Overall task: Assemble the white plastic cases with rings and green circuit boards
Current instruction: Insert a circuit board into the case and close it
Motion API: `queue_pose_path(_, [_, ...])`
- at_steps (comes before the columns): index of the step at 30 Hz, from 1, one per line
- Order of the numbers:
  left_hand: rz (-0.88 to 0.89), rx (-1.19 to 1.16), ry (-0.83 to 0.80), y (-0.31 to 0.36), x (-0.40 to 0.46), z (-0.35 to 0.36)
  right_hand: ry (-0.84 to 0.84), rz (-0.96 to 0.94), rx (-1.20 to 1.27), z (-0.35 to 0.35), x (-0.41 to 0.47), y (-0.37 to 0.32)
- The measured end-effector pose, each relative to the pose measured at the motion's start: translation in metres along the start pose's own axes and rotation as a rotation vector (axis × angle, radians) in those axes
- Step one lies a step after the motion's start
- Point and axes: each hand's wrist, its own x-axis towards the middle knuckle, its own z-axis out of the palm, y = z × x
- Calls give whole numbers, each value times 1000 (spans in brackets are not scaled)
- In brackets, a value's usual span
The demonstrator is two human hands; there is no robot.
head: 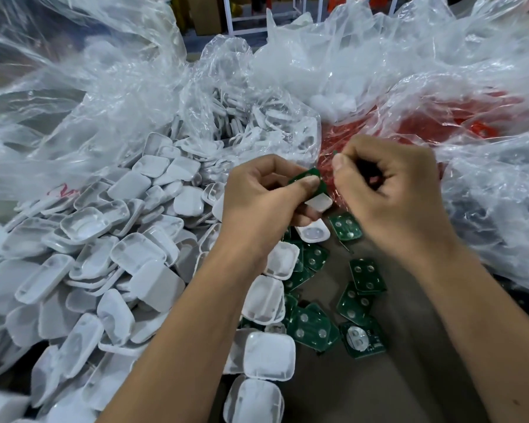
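At frame centre, the left hand [257, 196] pinches a green circuit board [313, 178] against a white case [318, 203]; the right hand [391, 190] has fingers [338, 162] curled tight, pinching something too small to identify.

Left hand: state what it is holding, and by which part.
The left hand pinches a green circuit board by its top face, thumb pressed flat on it, with a white case piece under it. The fingers beneath are hidden.

Dim, cool overhead light glares off the crumpled plastic bags [379, 71] (edges warped, slightly blurred).
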Motion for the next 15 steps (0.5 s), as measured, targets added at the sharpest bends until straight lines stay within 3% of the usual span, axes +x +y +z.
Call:
queue_pose_path(5, [53,-2,73,-2,4,-4,-113,123,-193,-23,6,22])
queue_pose_path(11, [66,-61,-21,-2,3,-4,-178,212,223,-18,5,15])
queue_pose_path(15, [173,33,-50,-1,0,-2,-173,243,246,-13,4,15])
